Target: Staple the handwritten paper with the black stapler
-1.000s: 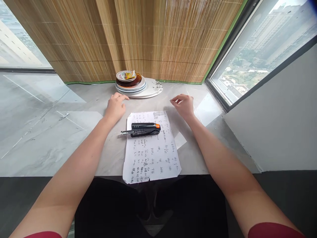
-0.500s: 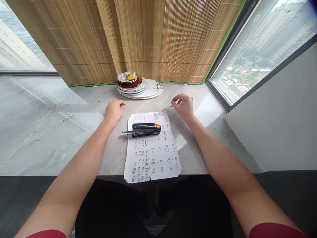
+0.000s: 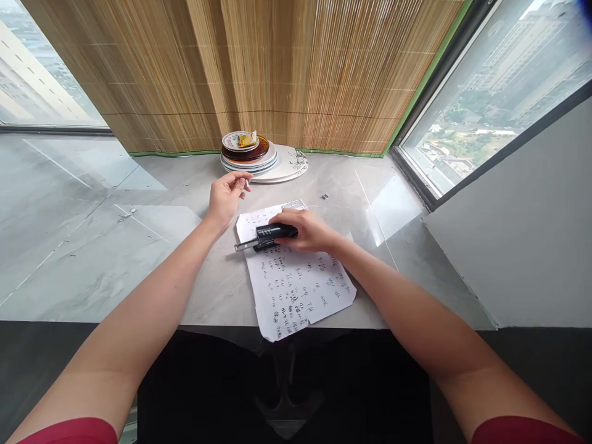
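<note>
My right hand (image 3: 308,229) is wrapped around a black stapler (image 3: 272,233), covering its right end. A narrow metal rail sticks out of the stapler's left end. Beneath it lies a sheet of paper (image 3: 287,296) with handwriting, turned at a slant, its lower corner reaching past the table edge. My left hand (image 3: 227,196) is up in front of the plates, thumb and fingers pinching a small pale piece (image 3: 247,183), perhaps a strip of staples. Beyond my right hand, a few tiny grey bits (image 3: 324,197) rest on the table.
A stack of plates (image 3: 252,163) stands at the back, with a small yellow packet (image 3: 246,140) on top. Behind it hangs a bamboo blind (image 3: 277,74). Small scraps (image 3: 127,213) lie at left on the grey table (image 3: 152,185). A white wall (image 3: 522,234) borders the right side.
My right hand has come back from the far right of the table and taken hold of the stapler. The paper has turned. My left hand has moved slightly away and rightward.
</note>
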Available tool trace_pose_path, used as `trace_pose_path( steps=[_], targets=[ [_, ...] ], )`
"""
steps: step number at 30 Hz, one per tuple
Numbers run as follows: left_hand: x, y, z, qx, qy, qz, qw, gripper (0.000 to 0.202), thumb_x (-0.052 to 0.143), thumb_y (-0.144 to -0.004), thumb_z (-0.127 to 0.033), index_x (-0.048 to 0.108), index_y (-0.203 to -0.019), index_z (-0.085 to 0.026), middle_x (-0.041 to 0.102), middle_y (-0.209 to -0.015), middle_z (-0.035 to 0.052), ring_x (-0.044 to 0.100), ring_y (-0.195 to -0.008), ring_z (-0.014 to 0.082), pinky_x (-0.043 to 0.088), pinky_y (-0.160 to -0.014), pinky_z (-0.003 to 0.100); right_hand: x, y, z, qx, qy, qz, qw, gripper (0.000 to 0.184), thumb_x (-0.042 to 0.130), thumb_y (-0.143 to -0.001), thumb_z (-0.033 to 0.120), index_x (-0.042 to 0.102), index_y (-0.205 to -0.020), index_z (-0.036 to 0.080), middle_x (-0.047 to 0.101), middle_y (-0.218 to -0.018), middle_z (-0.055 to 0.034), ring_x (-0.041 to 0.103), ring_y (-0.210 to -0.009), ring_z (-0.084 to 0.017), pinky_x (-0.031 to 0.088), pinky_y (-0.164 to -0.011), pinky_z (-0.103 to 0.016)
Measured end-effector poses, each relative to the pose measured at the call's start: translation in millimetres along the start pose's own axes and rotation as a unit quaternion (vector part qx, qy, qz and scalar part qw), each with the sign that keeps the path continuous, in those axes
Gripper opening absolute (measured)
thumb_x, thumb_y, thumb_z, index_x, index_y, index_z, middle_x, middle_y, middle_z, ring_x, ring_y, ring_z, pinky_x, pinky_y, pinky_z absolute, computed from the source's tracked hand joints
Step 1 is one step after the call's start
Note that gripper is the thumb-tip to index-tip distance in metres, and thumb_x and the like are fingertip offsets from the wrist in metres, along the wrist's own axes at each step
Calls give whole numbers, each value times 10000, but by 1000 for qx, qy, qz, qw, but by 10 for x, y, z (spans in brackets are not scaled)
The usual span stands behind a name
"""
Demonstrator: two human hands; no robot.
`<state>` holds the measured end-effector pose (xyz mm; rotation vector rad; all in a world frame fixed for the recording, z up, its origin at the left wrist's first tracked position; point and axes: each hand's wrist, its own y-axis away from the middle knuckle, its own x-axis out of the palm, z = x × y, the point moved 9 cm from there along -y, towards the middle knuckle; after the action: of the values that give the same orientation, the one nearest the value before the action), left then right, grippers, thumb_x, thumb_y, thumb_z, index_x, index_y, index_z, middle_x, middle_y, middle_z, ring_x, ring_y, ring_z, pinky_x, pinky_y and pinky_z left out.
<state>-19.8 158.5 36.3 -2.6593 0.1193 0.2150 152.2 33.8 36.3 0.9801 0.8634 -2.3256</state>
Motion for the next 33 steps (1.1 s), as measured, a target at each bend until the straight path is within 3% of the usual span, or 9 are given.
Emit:
trace_pose_path(
  steps=[5,9,15,20,26,33],
  targets=[
    [76,-7,262,-95,121,13,988,272,808,-881,-503,742,-943,-246,733,-1001,67,635,-784,147,540,-691,293,-410,88,-380,100,29,-164,981,261,744,-857,287,680,-1108,258,763,-1023,-45,693,-914,-237,524,-848,-390],
    [117,27,336,-126,145,23,981,303,910,-786,-435,788,-986,-243,759,-1047,76,661,-860,161,580,-807,334,-498,149,-598,166,56,-205,963,217,751,-828,266,683,-1034,253,779,-965,-42,704,-877,-251,533,-846,-418],
    [216,70,25,-28,51,70,996,436,941,-724,-485,825,-1048,-216,782,-1063,89,690,-873,190,579,-879,383,-479,158,-595,181,72,-209,958,223,759,-828,277,680,-1036,259,783,-968,-46,717,-891,-267,532,-875,-439],
    [351,156,-259,61,-97,148,982,413,912,-773,-469,827,-1114,-251,808,-1106,91,733,-996,245,554,-924,393,-433,136,-583,169,72,-199,963,229,756,-819,274,688,-1038,261,788,-986,-51,716,-902,-274,531,-879,-435],
    [399,217,-288,81,-144,178,970,334,804,-888,-364,793,-1198,-239,829,-1119,88,761,-1084,268,527,-949,394,-437,126,-591,172,81,-193,963,225,748,-811,265,687,-1028,258,785,-975,-45,701,-890,-268,527,-874,-432],
    [454,253,-247,73,-164,205,962,292,769,-904,-349,810,-1170,-236,824,-1122,95,750,-1074,276,550,-840,364,-422,123,-581,167,89,-184,965,234,758,-812,261,686,-1034,259,778,-975,-56,692,-879,-271,524,-836,-428]
  ],
)
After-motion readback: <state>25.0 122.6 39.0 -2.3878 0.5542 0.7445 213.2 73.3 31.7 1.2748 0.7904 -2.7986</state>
